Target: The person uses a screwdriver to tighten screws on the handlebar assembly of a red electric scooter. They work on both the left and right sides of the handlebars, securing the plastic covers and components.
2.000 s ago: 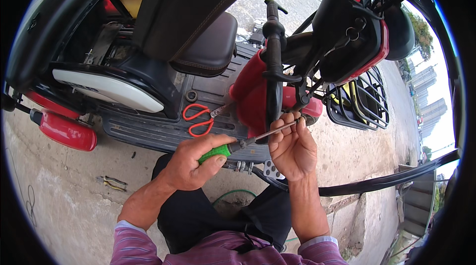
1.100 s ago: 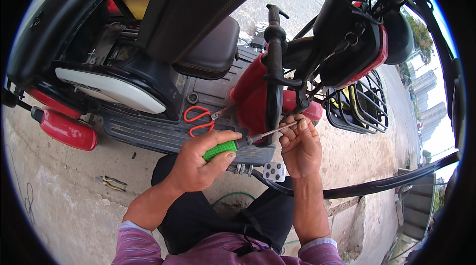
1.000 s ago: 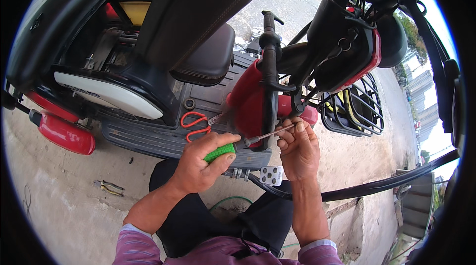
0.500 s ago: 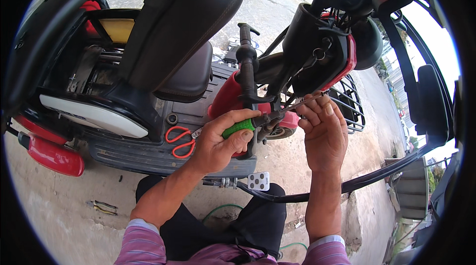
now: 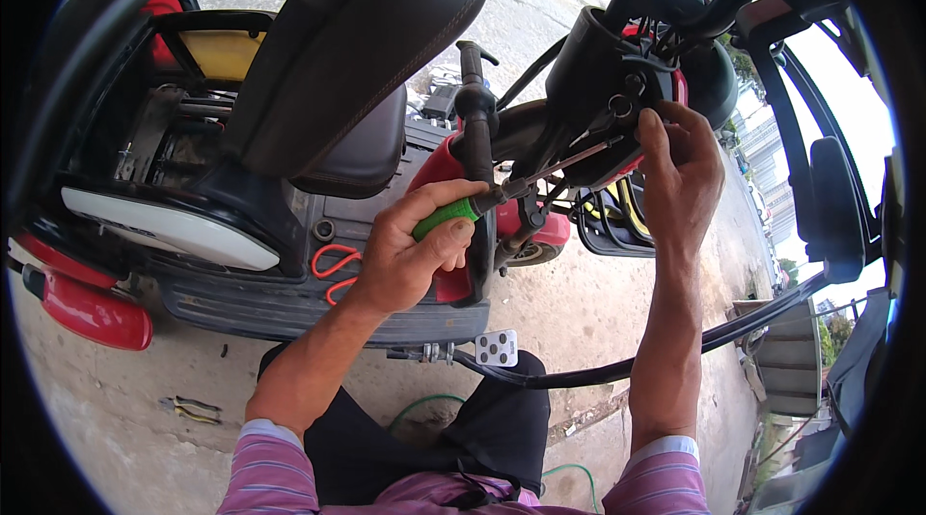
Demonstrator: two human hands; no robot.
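My left hand (image 5: pixel 405 250) is wrapped round the green handle of a screwdriver (image 5: pixel 447 216). Its long metal shaft slants up to the right, the tip near the lower part of the black front panel (image 5: pixel 588 91) of a red electric scooter. Against the right side of that panel, the thumb and bent fingers of my right hand (image 5: pixel 683 173) are drawn together. Whatever they pinch is hidden. Close to those fingers a key ring (image 5: pixel 620 108) hangs at the panel.
Orange-handled scissors (image 5: pixel 334 264) and a dark ring (image 5: pixel 324 230) lie on the footboard (image 5: pixel 289 314). Pliers (image 5: pixel 193 409) rest on the ground at left. A pedal (image 5: pixel 497 348) and a black curved bar (image 5: pixel 608 372) cross before my legs. The brown seat (image 5: pixel 376 42) rises at left.
My right hand has moved up and right, from beside the screwdriver tip to the front panel's side. The left hand keeps the screwdriver, now slightly lower left, its tip uncovered.
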